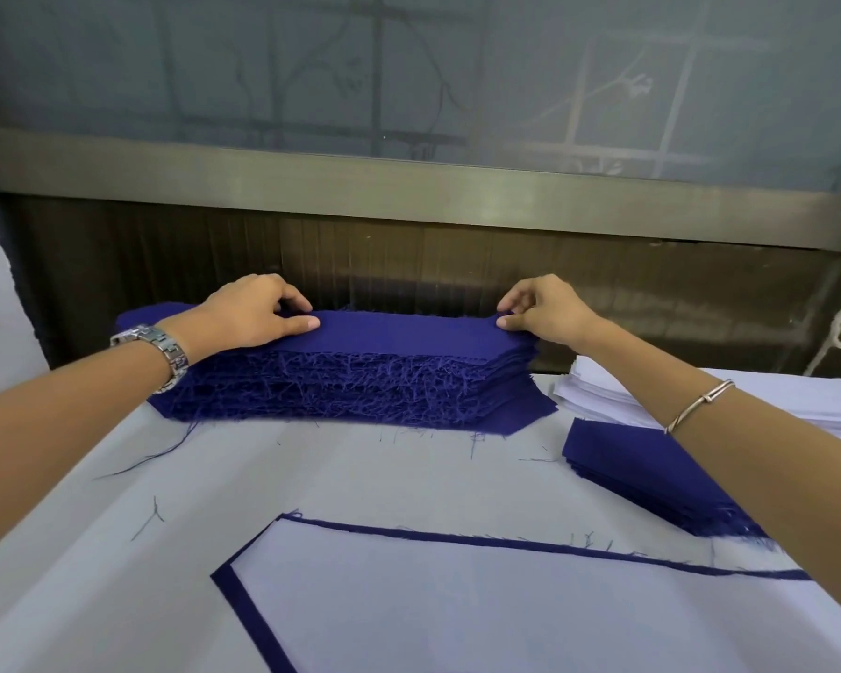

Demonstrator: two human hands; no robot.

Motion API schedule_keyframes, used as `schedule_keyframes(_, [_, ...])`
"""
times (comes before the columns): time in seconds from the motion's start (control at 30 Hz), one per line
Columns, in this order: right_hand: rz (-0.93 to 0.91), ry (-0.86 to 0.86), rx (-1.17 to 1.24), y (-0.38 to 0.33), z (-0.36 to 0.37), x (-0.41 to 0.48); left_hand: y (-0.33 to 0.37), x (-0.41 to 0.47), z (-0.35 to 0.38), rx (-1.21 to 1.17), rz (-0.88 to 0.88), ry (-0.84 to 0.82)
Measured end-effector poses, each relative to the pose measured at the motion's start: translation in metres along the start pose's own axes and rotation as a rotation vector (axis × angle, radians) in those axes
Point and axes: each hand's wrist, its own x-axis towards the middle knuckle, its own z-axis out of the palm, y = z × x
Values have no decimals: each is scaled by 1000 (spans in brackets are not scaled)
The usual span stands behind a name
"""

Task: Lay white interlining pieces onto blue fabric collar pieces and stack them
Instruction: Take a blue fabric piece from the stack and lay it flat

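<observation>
**While both grips pinch the top blue piece, a lined collar lies nearest**

Where the desk (93,551) meets its near edge, a white interlining piece (457,609) lies flat on a blue collar piece (244,619). The blue shows only as a narrow border along the white piece's left and far sides. A few loose blue threads (149,519) lie scattered on the pale surface beyond it.

Toward the right edge sits a low blue stack (651,473), partly hidden under the right forearm. Behind it, near the far right corner, is a pile of white interlining (603,386).

At the far edge, around the middle, stands the tall blue stack (350,386), with its frayed edges facing the viewer. The top blue piece (409,332) is held at both ends. The left grip (253,308) has its thumb pressed flat on the cloth and its fingers curled over the far edge. The right grip (545,308) nips the other end between thumb and fingertips.

The left wrist wears a metal watch (156,349), and the right wrist a thin bracelet (700,405).

Behind the desk rise a dark panel (457,264) and a metal rail (409,187), with a grey pane (409,65) above them.
</observation>
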Motion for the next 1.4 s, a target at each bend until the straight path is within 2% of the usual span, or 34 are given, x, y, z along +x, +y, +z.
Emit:
schedule_keyframes(0.2, [-50,141,20,-2,2,-7,1,0,2,6,12,-2])
schedule_keyframes(0.37, [-82,187,32,-2,2,-14,-1,0,5,8,20,10])
schedule_keyframes(0.63, [-143,213,-79,0,3,-18,-3,4,8,-4,32,26])
schedule_keyframes(0.8, [-209,330,-158,3,2,-22,-7,10,9,4,77,12])
schedule_keyframes(0.93, [-228,350,-60,8,2,-27,-7,13,8,63,102,23])
schedule_keyframes(1.07, [-245,263,178,9,2,-36,-10,8,3,162,180,147])
schedule_keyframes(1.4, [-312,317,217,-3,-16,-46,-57,-31,-34,311,196,316])
